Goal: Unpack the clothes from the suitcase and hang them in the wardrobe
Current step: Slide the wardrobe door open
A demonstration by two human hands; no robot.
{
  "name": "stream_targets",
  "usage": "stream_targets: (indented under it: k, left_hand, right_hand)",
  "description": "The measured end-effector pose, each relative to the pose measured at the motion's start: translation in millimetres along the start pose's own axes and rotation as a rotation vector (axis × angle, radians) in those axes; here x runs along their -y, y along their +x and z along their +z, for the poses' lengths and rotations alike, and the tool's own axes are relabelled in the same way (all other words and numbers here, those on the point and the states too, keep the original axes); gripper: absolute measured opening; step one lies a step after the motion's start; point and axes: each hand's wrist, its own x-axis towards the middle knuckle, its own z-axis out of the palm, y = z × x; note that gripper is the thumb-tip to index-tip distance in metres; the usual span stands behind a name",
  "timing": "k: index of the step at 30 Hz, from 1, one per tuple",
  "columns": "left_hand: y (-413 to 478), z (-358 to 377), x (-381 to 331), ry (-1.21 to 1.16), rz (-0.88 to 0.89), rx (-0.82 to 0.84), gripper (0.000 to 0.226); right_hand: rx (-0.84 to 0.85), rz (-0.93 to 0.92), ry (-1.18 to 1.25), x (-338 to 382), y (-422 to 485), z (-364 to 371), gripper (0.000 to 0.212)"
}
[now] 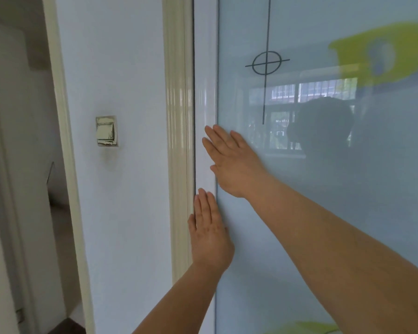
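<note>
Two flat palms press the wardrobe door (251, 273) at its left edge, each grip wide, fingers straight: left hand (210, 235) lower on the white stile, right hand (232, 160) above, overlapping the glossy panel. Leftward, a wall switch (107, 131).

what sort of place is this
Likely a bedroom in a home: the left hand and right hand lie flat against a glossy wardrobe door, with a wall light switch and an open doorway to its left.
</note>
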Motion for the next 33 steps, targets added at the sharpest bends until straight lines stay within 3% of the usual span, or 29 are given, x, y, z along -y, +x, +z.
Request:
stream_targets:
  k: [4, 10, 20, 24, 33]
  left_hand:
    - [-2, 4, -1, 0.013, 0.011, -0.025, 0.115]
    - [-3, 6, -3, 0.054, 0.016, -0.02, 0.101]
    - [-19, 18, -36, 0.018, 0.054, 0.018, 0.101]
    - [-26, 17, -51, 0.057, 0.077, 0.043, 0.101]
    - [-35, 10, -73, -0.009, 0.196, 0.064, 0.117]
  right_hand:
    - [-0.071, -0.023, -0.012, -7, 0, 13, 0.061]
    - [-0.183, -0.034, -0.057, -16, -3, 21, 0.054]
    - [-0.164, -0.009, -0.139, -42, -36, 11, 0.056]
    - [-0.085, 0.023, -0.157, -53, -54, 0, 0.059]
    - [-0.042, 0.118, -0.152, -72, -82, -10, 0.062]
